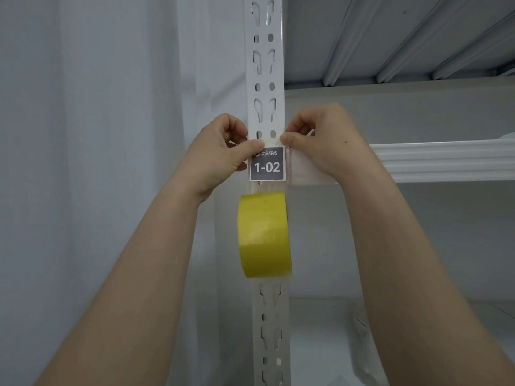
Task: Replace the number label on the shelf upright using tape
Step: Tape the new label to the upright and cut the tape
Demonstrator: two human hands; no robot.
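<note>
At the middle of the frame, the grey "1-02" label (267,164) sits on the white upright (264,65). The left hand (223,151) and right hand (326,140) each pinch an end of the tape strip (269,141) across the label's top edge, thumbs pressed flat. Just below the label hangs the yellow tape roll (263,235). A shelf beam (446,160) runs off to the right.

label (267,163) on shelf upright (264,65) | "1-02" | above it "菜鸟驿站"
</note>
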